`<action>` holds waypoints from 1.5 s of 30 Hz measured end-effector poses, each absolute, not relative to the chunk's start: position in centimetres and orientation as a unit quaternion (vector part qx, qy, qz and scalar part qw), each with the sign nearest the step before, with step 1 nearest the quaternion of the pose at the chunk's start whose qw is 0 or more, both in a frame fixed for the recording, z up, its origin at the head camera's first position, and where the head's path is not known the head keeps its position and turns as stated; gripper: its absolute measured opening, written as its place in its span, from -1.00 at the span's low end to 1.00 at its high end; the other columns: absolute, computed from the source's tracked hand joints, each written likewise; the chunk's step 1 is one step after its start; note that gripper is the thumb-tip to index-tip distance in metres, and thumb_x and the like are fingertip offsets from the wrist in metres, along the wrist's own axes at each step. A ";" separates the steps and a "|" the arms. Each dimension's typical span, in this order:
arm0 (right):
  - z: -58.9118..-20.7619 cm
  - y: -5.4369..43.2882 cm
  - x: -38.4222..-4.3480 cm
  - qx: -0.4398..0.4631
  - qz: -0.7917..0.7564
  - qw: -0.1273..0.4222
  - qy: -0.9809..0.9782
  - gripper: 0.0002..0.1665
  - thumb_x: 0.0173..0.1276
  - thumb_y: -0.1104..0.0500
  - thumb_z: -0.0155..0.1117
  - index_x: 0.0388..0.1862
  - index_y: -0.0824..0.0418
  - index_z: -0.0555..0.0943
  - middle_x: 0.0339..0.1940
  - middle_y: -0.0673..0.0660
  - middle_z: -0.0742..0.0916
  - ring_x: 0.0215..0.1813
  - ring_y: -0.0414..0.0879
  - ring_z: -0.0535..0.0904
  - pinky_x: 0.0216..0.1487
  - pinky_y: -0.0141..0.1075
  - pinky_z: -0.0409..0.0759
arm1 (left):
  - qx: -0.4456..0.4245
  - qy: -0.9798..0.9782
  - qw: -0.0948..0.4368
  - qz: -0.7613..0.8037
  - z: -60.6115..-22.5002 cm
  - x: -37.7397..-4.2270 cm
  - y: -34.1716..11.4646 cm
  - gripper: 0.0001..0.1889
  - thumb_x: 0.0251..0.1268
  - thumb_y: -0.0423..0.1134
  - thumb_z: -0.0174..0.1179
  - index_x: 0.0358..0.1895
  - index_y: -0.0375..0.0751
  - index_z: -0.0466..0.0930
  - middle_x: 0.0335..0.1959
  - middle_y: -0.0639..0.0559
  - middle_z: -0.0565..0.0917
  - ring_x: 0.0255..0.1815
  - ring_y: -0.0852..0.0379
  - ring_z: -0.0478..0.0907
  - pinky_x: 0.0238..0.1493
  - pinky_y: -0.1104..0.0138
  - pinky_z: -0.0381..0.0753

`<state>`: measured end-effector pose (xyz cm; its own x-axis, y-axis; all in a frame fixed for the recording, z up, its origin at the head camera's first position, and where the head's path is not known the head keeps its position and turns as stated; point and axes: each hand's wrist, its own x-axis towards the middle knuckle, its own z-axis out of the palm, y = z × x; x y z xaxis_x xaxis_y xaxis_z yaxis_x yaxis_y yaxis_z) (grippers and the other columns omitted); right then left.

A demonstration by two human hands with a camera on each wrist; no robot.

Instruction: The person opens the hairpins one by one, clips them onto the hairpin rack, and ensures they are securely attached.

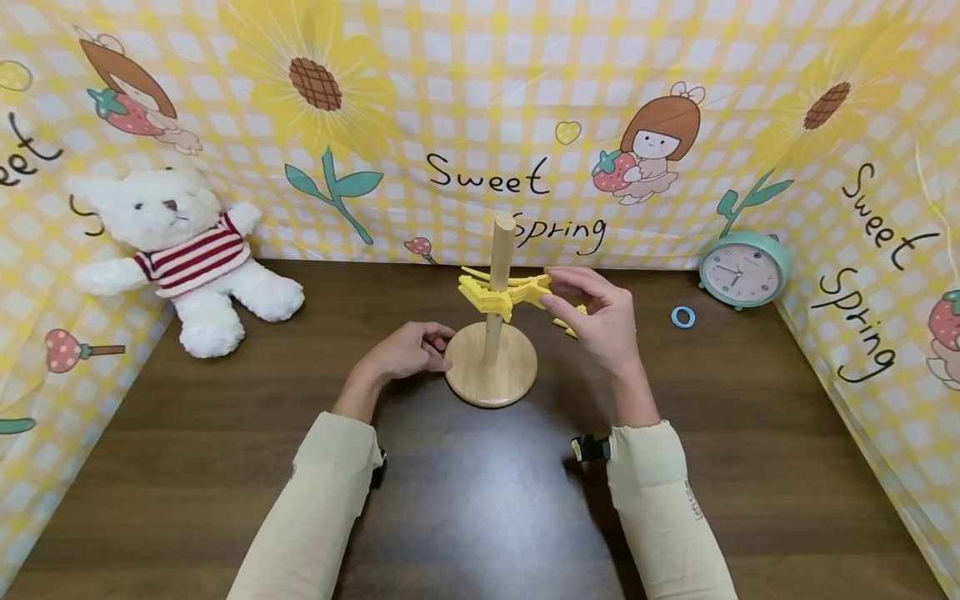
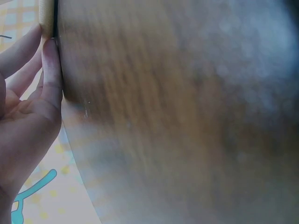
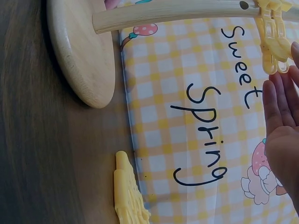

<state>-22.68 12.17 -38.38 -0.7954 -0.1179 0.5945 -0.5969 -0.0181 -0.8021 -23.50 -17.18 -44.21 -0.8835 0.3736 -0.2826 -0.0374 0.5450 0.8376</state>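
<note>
A wooden stand with a round base [image 1: 468, 379] and an upright post [image 1: 502, 242] stands on the table. Around the upper post sits a cluster of yellow plastic pieces [image 1: 487, 296], slotted and jointed-looking in the right wrist view. My right hand [image 1: 600, 321] pinches the right end of this cluster between thumb and fingers. On the left, my left hand [image 1: 408, 348] holds the rim of the base, its fingertips at the edge in the left wrist view. Another yellow plastic piece [image 3: 126, 191] lies on the table behind my right hand.
A white teddy bear [image 1: 198, 258] in a striped shirt sits at the back left. At the back right stand a mint-green alarm clock [image 1: 742, 271] and, lying flat, a small blue ring [image 1: 683, 324]. A patterned cloth [image 1: 480, 108] encloses the table's back and sides.
</note>
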 end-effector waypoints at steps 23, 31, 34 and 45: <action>-39.2 15.6 -22.8 0.204 0.662 0.139 -0.708 -0.67 0.32 0.46 0.37 0.07 0.47 0.68 0.02 0.36 0.73 0.01 0.00 0.68 0.03 -0.31 0.60 | 0.092 0.842 0.224 0.483 -44.6 -23.1 -17.4 -0.44 0.25 -0.48 0.33 0.33 -0.47 0.43 -0.11 -0.18 0.49 -0.27 0.13 0.40 -0.26 0.39 0.43; -40.8 19.1 -22.8 0.145 0.659 0.128 -0.727 -0.63 0.36 0.40 0.37 0.12 0.49 0.64 0.01 0.25 0.76 0.00 -0.15 0.69 0.03 -0.39 0.60 | 0.085 0.832 0.215 0.504 -44.7 -23.0 -17.7 -0.40 0.22 -0.48 0.36 0.35 -0.44 0.44 -0.06 -0.21 0.50 -0.20 0.08 0.47 -0.20 0.37 0.49; -41.4 20.3 -22.9 0.132 0.662 0.129 -0.726 -0.60 0.33 0.43 0.38 0.13 0.53 0.62 0.01 0.26 0.75 0.00 -0.15 0.69 0.05 -0.40 0.59 | 0.079 0.831 0.210 0.509 -44.7 -22.9 -17.9 -0.41 0.23 -0.47 0.37 0.35 -0.42 0.45 -0.03 -0.21 0.53 -0.11 0.03 0.52 -0.11 0.34 0.53; -43.4 24.3 -22.7 0.054 0.616 0.072 -0.782 -0.49 0.34 0.32 0.43 0.21 0.52 0.56 0.02 0.09 0.73 0.04 -0.18 0.63 0.04 -0.48 0.55 | 0.081 0.828 0.199 0.519 -45.2 -22.4 -17.8 -0.42 0.26 -0.44 0.37 0.35 -0.43 0.46 0.01 -0.24 0.55 -0.01 -0.06 0.50 -0.09 0.30 0.54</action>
